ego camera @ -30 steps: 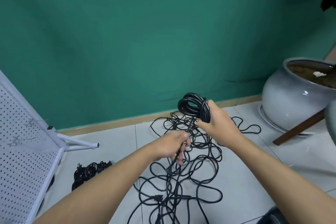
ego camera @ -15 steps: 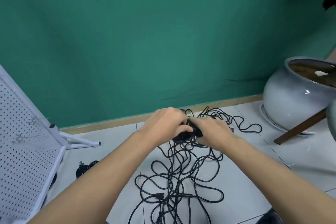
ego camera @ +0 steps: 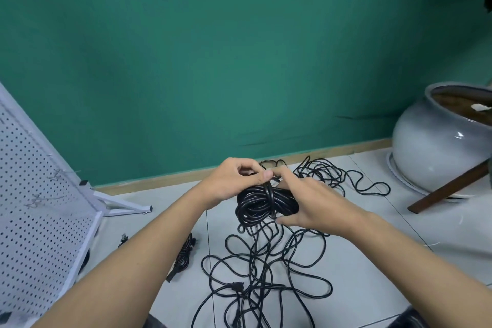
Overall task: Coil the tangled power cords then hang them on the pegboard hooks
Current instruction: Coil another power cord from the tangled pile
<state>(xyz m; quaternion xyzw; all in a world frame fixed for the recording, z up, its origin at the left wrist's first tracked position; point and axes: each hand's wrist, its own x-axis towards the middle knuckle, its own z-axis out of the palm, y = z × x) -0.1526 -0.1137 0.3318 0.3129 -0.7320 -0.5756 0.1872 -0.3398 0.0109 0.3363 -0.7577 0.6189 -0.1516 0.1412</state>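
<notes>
Power cords (ego camera: pixel 262 286), black, sprawled in one loose tangle over the grey floor tiles (ego camera: pixel 386 210), from the skirting board (ego camera: pixel 346 148) down to the bottom edge; number of separate cords in it impossible to tell. One white pegboard (ego camera: pixel 32 208) leaning on its stand at the left, near the work, probably to keep the reach short. One glazed ceramic pot (ego camera: pixel 436 146) at the right, well apart. Above the tangle, right hand (ego camera: pixel 314 202) curled round one side of the single raised coil (ego camera: pixel 255 205), thumb underneath, likely steadying the loops. Left hand (ego camera: pixel 234 181) pinching a strand between thumb and forefinger at the coil's top, seemingly laying it across the middle as a binding turn. One smaller bundle (ego camera: pixel 183 255) lying coiled near the pegboard's foot, not yet hung. At least two wire hooks (ego camera: pixel 57 174) on the board, bare. One plug (ego camera: pixel 237 286) among the loose loops.
</notes>
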